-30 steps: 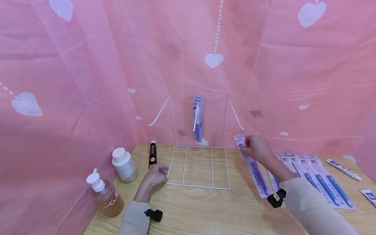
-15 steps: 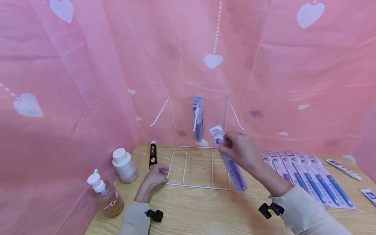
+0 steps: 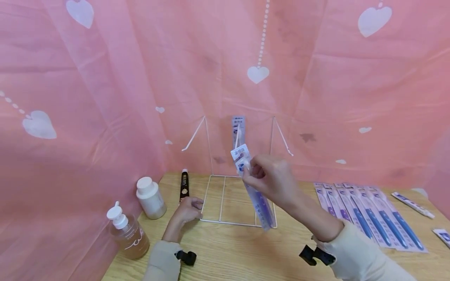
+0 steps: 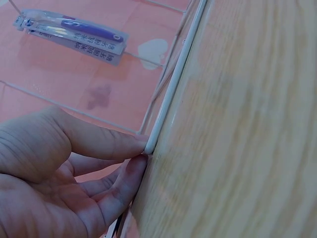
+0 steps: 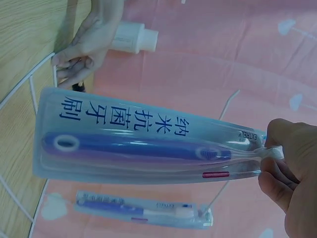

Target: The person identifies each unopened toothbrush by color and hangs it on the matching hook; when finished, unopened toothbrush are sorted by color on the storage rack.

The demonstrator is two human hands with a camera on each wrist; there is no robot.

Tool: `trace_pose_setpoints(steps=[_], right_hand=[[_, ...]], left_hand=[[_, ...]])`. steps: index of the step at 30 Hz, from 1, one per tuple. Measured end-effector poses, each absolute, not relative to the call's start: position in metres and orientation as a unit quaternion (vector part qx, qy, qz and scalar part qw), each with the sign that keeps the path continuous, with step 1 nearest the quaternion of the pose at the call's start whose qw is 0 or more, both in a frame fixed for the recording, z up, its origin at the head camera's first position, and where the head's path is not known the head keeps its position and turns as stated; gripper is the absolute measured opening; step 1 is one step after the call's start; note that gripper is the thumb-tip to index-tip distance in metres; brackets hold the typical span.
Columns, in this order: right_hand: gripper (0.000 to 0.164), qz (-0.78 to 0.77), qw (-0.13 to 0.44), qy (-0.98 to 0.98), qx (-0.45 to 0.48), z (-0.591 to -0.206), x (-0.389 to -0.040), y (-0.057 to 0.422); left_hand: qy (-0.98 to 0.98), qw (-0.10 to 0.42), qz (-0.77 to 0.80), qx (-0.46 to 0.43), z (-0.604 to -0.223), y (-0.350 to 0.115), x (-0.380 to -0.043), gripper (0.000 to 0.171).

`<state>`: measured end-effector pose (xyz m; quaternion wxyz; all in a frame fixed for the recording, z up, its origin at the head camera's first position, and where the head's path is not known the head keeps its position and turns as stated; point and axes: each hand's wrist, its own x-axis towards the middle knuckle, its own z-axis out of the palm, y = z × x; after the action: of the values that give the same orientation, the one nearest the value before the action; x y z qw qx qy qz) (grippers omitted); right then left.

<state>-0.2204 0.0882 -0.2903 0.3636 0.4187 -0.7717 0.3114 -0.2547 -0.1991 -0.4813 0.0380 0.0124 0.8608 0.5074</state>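
Note:
My right hand (image 3: 275, 179) pinches a packaged purple toothbrush (image 5: 133, 148) near its head end. In the head view the pack tilts, its top overlapping the middle hook of a white wire rack (image 3: 239, 223). Whether the pack touches the hook cannot be told. Behind it, another packaged toothbrush (image 5: 143, 210) hangs on that middle hook, partly hidden in the head view. At the front left corner of the rack's base, my left hand (image 3: 188, 210) holds the wire between thumb and finger (image 4: 131, 173).
Several packaged toothbrushes (image 3: 369, 214) lie in a row at right, beside a toothpaste tube (image 3: 413, 205) and another small tube (image 3: 442, 236). At left stand a pump bottle (image 3: 130, 238) and a white-capped bottle (image 3: 151, 199). A black tube (image 3: 184, 185) lies behind my left hand.
My right hand has carried the packaged toothbrush leftward from beside the row at right to in front of the middle hook. My left hand stays on the rack corner.

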Motion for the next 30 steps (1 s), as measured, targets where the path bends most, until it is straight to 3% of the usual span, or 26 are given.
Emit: trace_pose_setpoints(steps=[12,25,30], right_hand=[[0.016,0.306,0.359,-0.785,0.402,-0.295,-0.225,0.073],[0.015,0.331,0.287,-0.834,0.335,-0.302,-0.247,0.065],[0.015,0.361,0.291,-0.832,0.304,-0.31,-0.259,0.063]], left_hand=[[0.858,0.043,0.512,0.007,-0.481,-0.199,-0.255,0.048],[0.869,0.035,0.492,0.024,-0.484,-0.201,-0.258,0.05],[0.875,0.035,0.481,0.029,-0.485,-0.201,-0.26,0.05]])
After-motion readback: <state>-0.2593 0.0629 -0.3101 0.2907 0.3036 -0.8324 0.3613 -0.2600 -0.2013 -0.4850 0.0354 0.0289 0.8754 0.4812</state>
